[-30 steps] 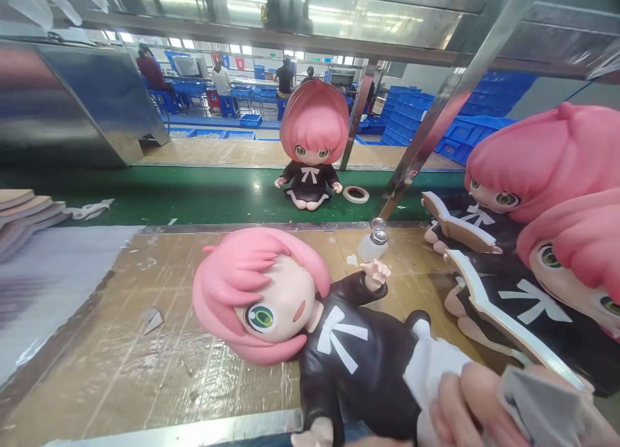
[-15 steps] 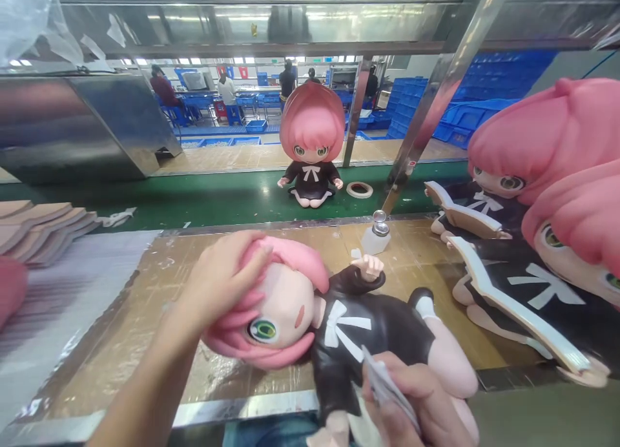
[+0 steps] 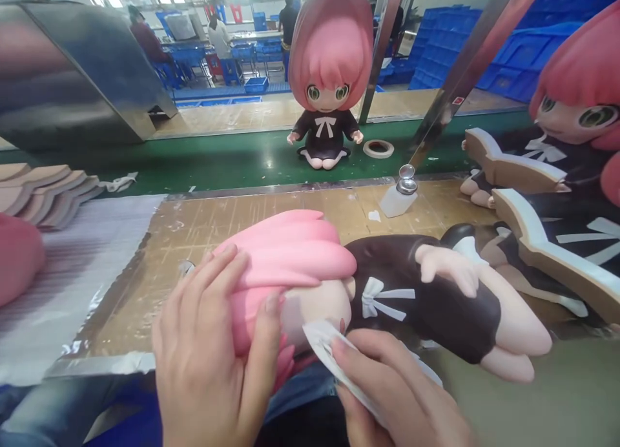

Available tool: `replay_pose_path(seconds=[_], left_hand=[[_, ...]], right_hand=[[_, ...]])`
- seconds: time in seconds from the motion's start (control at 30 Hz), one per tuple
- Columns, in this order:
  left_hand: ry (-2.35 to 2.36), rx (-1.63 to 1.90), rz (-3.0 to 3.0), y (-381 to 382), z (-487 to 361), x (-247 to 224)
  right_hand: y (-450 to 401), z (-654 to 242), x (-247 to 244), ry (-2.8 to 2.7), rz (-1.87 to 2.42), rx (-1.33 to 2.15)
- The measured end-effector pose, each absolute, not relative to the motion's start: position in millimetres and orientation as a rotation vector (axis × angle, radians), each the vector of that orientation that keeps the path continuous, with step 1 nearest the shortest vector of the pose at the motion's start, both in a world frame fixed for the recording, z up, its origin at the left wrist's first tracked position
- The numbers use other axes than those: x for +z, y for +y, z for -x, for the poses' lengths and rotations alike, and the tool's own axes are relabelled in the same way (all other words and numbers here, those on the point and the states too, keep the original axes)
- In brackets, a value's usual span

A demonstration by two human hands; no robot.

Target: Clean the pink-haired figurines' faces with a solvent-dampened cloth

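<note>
A large pink-haired figure (image 3: pixel 431 292) in a black dress with a white bow lies on its side along the bench's front edge, head to the left. My left hand (image 3: pixel 208 343) grips its pink hair, thumb near the face and fingers over the crown. Between the fingers of my right hand (image 3: pixel 387 376) is a folded white wipe (image 3: pixel 324 347), its tip at the figure's cheek close to the mouth. The figure's eyes are turned out of sight. A small white dispenser bottle (image 3: pixel 398 201) with its metal lid up stands behind the figure.
A similar seated figure (image 3: pixel 329 111) and a tape roll (image 3: pixel 378 148) are on the green belt (image 3: pixel 217 166). More figures (image 3: pixel 576 124) with open-book pieces (image 3: pixel 557 253) crowd the right. Stacked curved pieces (image 3: pixel 43 188) lie left on white foam sheets (image 3: pixel 111 259). Metal posts (image 3: pixel 465 79) rise behind.
The figure has rolled so its face turns toward me and downward. My left hand has shifted down on the hair; the wipe has come from beside the dress to the face. The view has tilted down.
</note>
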State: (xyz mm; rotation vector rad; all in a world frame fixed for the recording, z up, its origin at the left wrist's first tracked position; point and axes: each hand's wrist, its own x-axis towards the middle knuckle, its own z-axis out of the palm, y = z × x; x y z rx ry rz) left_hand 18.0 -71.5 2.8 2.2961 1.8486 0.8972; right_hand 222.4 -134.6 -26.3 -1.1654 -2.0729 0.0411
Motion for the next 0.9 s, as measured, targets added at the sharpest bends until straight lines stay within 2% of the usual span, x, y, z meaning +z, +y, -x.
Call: replay_pose_path(seconds=[0.2, 0.9], left_hand=[[1.917, 0.990, -2.280, -92.1, -23.6, 3.9], [1.936, 1.024, -2.316, -92.2, -28.3, 5.0]], right_hand=[[-132.8, -202.3, -32.7, -2.018, 1.355, -0.215], [-128.0, -179.3, -31.1, -1.784, 1.432, -0.171]])
